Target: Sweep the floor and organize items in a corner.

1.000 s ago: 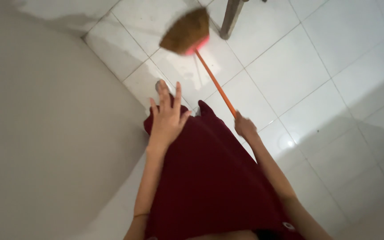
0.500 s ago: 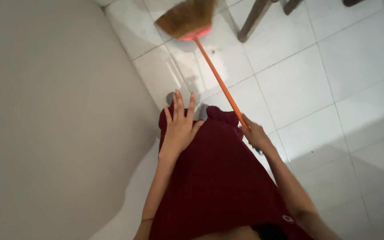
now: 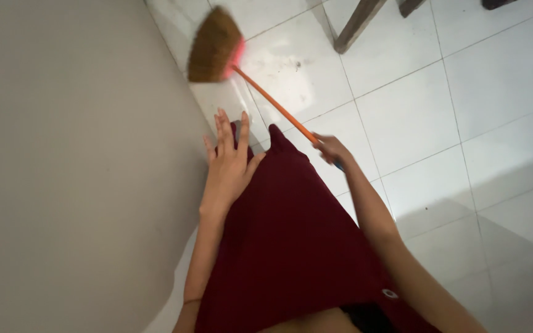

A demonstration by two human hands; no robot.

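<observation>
- Head view: the right hand [image 3: 331, 150] was closed around the orange handle of a broom [image 3: 265, 98], gripping it near its lower end, beside the dark red skirt [image 3: 291, 246].
- Head view: the broom handle ran diagonally up and to the left from that hand. The brown bristle head [image 3: 214, 46], with a pink collar where it joined the handle, was near the base of the grey wall [image 3: 69, 166] on the left. The bristles were blurred, so I could not tell if they touched the tiles.
- Head view: the left hand [image 3: 229, 169] held nothing. Its fingers were spread wide and the palm lay flat on the front of the skirt, close to the wall.
- Head view: the floor [image 3: 414, 111] was of white glossy tiles with dark joints. A few small dark specks lay on the tile just right of the bristle head. Wooden furniture legs [image 3: 356, 24] stood at the top of the picture, well apart from the broom.
- Judgement: the step in hand seemed to be sweeping along the foot of the wall with one hand, while the other kept the skirt away from the broom.
- Judgement: a good next stroke would call for a firm grip and bristles low on the tiles, drawn from the wall toward the specks, clear of the furniture legs.
</observation>
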